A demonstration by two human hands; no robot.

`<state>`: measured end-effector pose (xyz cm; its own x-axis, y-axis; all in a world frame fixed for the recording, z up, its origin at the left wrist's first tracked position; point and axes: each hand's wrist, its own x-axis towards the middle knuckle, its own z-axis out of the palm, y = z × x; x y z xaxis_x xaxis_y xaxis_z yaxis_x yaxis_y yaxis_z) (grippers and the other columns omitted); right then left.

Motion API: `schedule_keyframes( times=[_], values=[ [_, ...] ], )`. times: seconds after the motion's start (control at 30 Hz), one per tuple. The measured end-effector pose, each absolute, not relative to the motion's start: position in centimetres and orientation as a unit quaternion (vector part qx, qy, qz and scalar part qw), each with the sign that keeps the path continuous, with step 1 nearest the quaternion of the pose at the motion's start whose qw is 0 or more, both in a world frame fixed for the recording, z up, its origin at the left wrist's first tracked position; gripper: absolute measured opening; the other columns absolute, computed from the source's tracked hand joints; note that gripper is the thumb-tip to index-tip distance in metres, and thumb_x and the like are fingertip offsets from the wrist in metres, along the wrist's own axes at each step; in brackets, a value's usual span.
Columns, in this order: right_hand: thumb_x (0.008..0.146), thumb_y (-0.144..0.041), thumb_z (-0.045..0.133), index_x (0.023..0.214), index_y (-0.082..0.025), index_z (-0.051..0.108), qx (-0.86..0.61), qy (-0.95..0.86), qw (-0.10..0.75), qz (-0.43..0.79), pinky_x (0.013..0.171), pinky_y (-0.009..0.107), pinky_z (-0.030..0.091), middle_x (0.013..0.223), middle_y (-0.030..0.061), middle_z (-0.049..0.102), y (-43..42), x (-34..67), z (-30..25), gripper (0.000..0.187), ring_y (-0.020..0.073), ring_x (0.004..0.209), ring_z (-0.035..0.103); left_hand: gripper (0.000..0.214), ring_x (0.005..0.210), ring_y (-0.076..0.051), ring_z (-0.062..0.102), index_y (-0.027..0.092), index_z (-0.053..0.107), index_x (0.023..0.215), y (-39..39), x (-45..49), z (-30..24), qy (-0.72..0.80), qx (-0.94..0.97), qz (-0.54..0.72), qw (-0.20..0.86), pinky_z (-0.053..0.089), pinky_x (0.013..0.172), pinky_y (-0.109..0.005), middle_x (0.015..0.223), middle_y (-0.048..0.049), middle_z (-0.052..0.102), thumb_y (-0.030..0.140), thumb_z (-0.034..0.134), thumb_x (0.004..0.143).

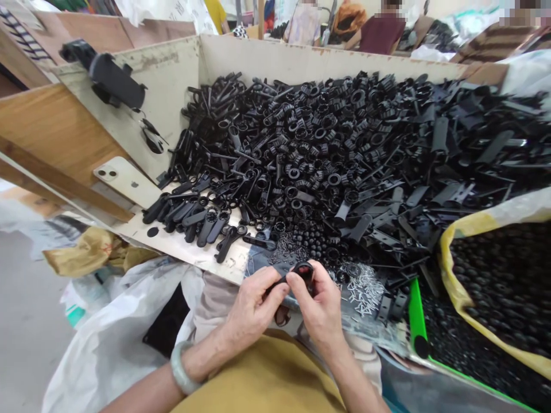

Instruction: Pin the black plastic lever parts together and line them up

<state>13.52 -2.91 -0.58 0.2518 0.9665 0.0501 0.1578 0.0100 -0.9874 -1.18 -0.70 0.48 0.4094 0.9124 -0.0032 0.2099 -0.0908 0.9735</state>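
Observation:
My left hand and my right hand meet at the table's front edge. Between them they grip a black plastic part with a ring end. The left fingers close round its narrower end, mostly hidden, while the right thumb and fingers pinch the ring. Just beyond my hands lie small black balls and tiny dark pieces. Right of my right hand is a pile of silver screws or pins. To the left, several black handle-shaped parts with ring ends lie in a row.
A large heap of black plastic parts fills the walled table. A white phone leans at the left wall, below a black device. At right stand a yellow-rimmed sack of black balls and a green edge. Other people sit beyond.

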Motion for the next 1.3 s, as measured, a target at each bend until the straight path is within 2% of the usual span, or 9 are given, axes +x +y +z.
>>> schedule_keyframes(
  times=[0.13,0.23,0.57,0.77,0.87,0.97,1.07,1.17,1.3],
  values=[
    [0.088,-0.044,0.072,0.111,-0.02,0.065,-0.526,-0.463,0.526,0.482,0.051,0.022,0.048,0.076,-0.0024,0.063,-2.8,13.3,-1.1,0.035,0.012,0.057,0.054,0.037,0.058,-0.012,0.037,0.021,0.051,0.077,-0.5,-2.3,-0.1,0.438,0.558,0.313,0.632,0.028,0.054,-0.025,0.066,0.0051,0.043,0.05,0.053,0.101],
    [0.092,-0.044,0.068,0.129,-0.018,0.063,-0.541,-0.482,0.512,0.461,0.049,0.022,0.048,0.075,-0.002,0.064,-2.8,13.4,-1.4,0.045,0.0119,0.053,0.055,0.036,0.064,-0.013,0.044,0.02,0.057,0.077,0.2,-4.5,-0.2,0.493,0.562,0.351,0.564,0.034,0.06,-0.025,0.069,0.003,0.05,0.049,0.057,0.098],
    [0.104,-0.029,0.051,0.108,-0.024,0.073,-0.555,-0.75,0.33,0.143,0.061,0.026,0.048,0.094,0.0037,0.072,3.1,11.2,-1.0,0.023,0.0165,0.071,0.07,0.023,0.087,-0.026,0.056,0.02,0.069,0.084,4.0,-11.0,-0.3,0.638,0.708,0.302,-0.013,0.039,0.082,-0.038,0.085,-0.0075,0.068,0.035,0.059,0.098],
    [0.1,-0.024,0.062,0.091,-0.023,0.069,-0.6,-0.78,0.174,0.026,0.049,0.026,0.032,0.089,0.002,0.07,6.3,10.1,-1.1,0.012,0.0132,0.058,0.064,0.016,0.094,-0.029,0.056,0.022,0.077,0.096,6.0,-9.8,-1.9,0.664,0.694,0.264,-0.094,0.036,0.082,-0.041,0.098,-0.0103,0.068,0.034,0.067,0.094],
    [0.099,-0.024,0.062,0.089,-0.023,0.069,-0.603,-0.774,0.188,0.043,0.052,0.025,0.035,0.087,0.0009,0.07,6.6,11.0,-0.7,0.012,0.013,0.063,0.065,0.022,0.104,-0.033,0.054,0.023,0.077,0.109,6.4,-10.1,-1.8,0.669,0.678,0.293,-0.089,0.037,0.088,-0.045,0.111,-0.0132,0.067,0.035,0.07,0.091],
    [0.099,-0.028,0.064,0.092,-0.023,0.072,-0.59,-0.743,0.293,0.118,0.057,0.025,0.042,0.077,-0.0014,0.066,5.4,12.7,0.2,0.012,0.0136,0.062,0.061,0.023,0.107,-0.032,0.056,0.023,0.077,0.107,5.6,-10.1,-0.9,0.649,0.657,0.385,0.008,0.04,0.094,-0.045,0.112,-0.0133,0.067,0.037,0.067,0.092],
    [0.101,-0.029,0.062,0.097,-0.022,0.074,-0.517,-0.758,0.357,0.176,0.059,0.024,0.046,0.075,-0.001,0.063,2.9,14.2,1.4,0.014,0.0129,0.062,0.059,0.033,0.075,-0.02,0.059,0.02,0.073,0.089,3.8,-9.3,0.0,0.595,0.601,0.404,0.35,0.044,0.071,-0.032,0.081,-0.0056,0.067,0.049,0.057,0.097],
    [0.107,-0.025,0.052,0.104,-0.022,0.075,-0.426,-0.836,0.297,0.177,0.057,0.022,0.045,0.08,0.0009,0.064,0.3,14.7,2.9,0.023,0.0117,0.063,0.06,0.058,0.052,-0.013,0.05,0.018,0.07,0.096,2.0,-7.8,0.3,0.462,0.452,0.24,0.724,0.034,0.051,-0.026,0.066,-0.0023,0.065,0.07,0.045,0.096],
    [0.11,-0.026,0.042,0.091,-0.023,0.076,-0.388,-0.871,0.202,0.225,0.059,0.022,0.046,0.084,0.0019,0.066,-1.3,14.4,4.1,0.039,0.0119,0.068,0.062,0.059,0.055,-0.011,0.056,0.016,0.069,0.105,1.0,-6.7,-0.6,0.287,0.393,0.13,0.864,0.039,0.053,-0.023,0.076,-0.0048,0.071,0.071,0.067,0.084]
  ],
)
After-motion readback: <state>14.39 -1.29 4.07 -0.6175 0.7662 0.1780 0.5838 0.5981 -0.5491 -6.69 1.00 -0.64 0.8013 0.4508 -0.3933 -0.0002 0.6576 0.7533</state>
